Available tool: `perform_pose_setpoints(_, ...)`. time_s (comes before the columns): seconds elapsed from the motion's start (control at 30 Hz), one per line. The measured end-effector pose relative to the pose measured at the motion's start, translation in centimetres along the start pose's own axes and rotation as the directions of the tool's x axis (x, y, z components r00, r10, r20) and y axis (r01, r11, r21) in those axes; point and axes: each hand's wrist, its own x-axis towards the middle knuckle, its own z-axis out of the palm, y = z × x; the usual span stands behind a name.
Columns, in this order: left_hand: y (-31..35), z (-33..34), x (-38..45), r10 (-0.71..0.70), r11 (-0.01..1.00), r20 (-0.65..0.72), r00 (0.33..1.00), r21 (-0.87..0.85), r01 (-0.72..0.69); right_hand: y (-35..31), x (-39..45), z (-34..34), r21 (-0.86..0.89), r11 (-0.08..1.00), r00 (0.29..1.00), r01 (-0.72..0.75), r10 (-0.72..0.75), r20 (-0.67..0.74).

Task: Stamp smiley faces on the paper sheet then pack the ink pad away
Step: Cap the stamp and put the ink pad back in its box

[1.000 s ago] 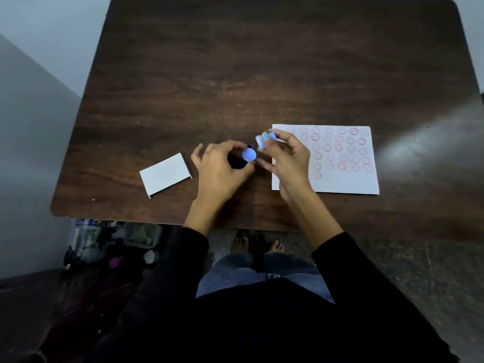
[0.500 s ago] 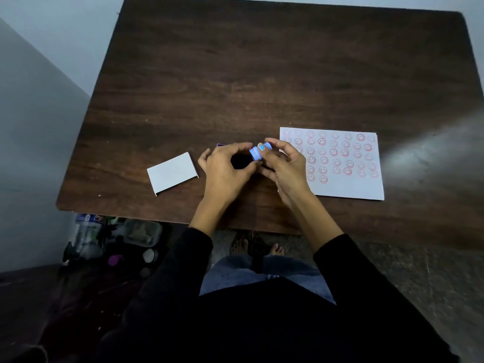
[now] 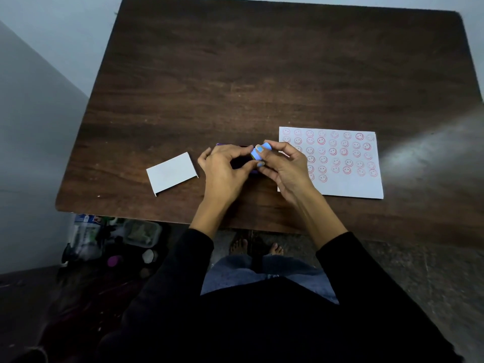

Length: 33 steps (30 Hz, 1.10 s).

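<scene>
A white paper sheet covered with several rows of red smiley stamps lies on the dark wooden table, right of centre. My right hand pinches a small light-blue stamp between thumb and fingers. My left hand curls around a dark purple-edged ink pad, mostly hidden under the fingers. The stamp sits right against the ink pad, between both hands.
A white cardboard lid or sleeve lies flat to the left of my left hand. The table's near edge runs just below my wrists. Clutter of bottles and containers sits on the floor under the left corner.
The two hands have closed together over the ink pad, and the blue stamp has turned from facing up to lying against the pad. The camera view shifted slightly.
</scene>
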Motion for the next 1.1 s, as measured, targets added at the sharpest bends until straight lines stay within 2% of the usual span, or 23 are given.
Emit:
perform_pose_setpoints(0.23,-0.6,0.6,-0.1,-0.011,1.000,-0.004,1.000,0.026,0.011,0.5,0.4,0.0,-0.084,0.996,0.999,0.036,-0.037,-0.012)
perform_pose_setpoints(0.33,-0.5,0.6,0.4,0.001,0.998,0.054,0.999,0.055,-0.004,0.7,0.9,-0.4,-0.155,0.978,0.983,0.136,-0.153,-0.102)
perform_pose_setpoints(0.4,-0.4,0.4,0.7,0.009,0.999,0.057,0.998,0.050,-0.012,0.7,1.4,-1.1,-0.343,0.905,0.943,0.251,-0.308,-0.124)
perform_pose_setpoints(0.5,-0.5,-0.1,0.8,0.001,1.000,0.002,1.000,0.021,-0.002,0.8,1.8,-2.1,-0.570,0.733,0.884,0.372,-0.467,-0.024)
perform_pose_setpoints(0.6,-1.0,-0.6,0.7,-0.019,0.999,-0.030,0.999,0.034,0.020,1.3,2.1,-2.7,-0.662,0.612,0.853,0.432,-0.516,0.079)
perform_pose_setpoints(0.73,-1.4,-0.9,0.6,-0.031,0.999,-0.035,0.999,0.035,0.032,1.6,2.2,-3.7,-0.742,0.483,0.804,0.464,-0.581,0.125)
perform_pose_setpoints(0.83,-1.6,-1.1,0.7,-0.031,0.999,-0.046,0.998,0.031,0.033,1.4,2.1,-4.8,-0.763,0.451,0.775,0.463,-0.624,0.101)
perform_pose_setpoints(1.1,-1.9,-1.5,0.8,-0.018,0.999,-0.044,0.999,0.038,0.020,1.1,1.9,-6.0,-0.821,0.400,0.750,0.407,-0.659,0.051)
